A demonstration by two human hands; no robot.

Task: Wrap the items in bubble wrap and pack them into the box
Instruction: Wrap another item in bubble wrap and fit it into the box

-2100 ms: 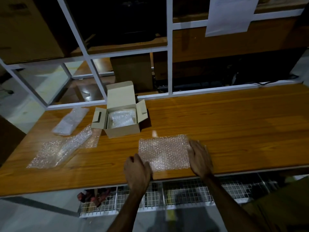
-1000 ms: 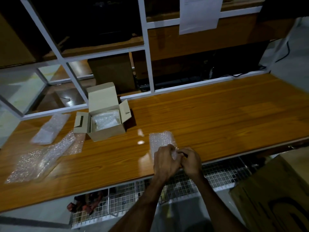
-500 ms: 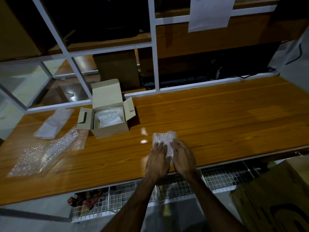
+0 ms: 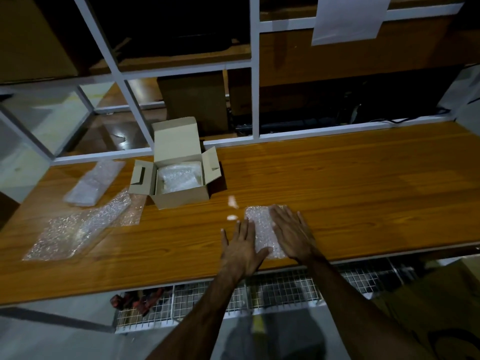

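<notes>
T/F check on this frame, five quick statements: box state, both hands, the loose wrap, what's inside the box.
1. The cardboard box is closed. False: its flaps stand open.
2. Both hands lie flat on the folded bubble wrap near the table's front edge. True: the left hand and right hand press it with straight fingers.
3. The box is empty. False: a bubble-wrapped bundle sits inside.
4. Loose bubble wrap sheets lie left of the box. True.
5. The right hand holds the box. False: it rests on the folded wrap, apart from the box.
</notes>
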